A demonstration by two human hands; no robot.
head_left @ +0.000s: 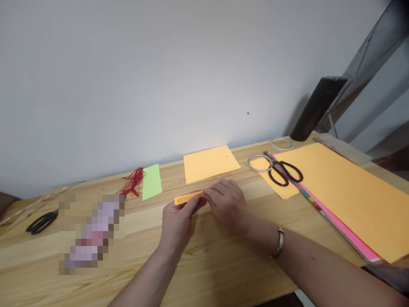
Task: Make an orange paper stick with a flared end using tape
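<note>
A narrow strip of folded orange paper is held above the middle of the wooden table. My left hand grips it from below, thumb along its near side. At the strip's right end, the fingers of my right hand are closed on the same paper, hiding that end. Behind both hands, a flat orange sheet lies close to the wall. To its left lies a light green paper piece, with a tangle of red string beside it.
At right, black-handled scissors and a tape roll lie by a stack of coloured paper. Another tape roll and a black cylinder stand behind. Black-handled scissors and a blurred-out item lie left.
</note>
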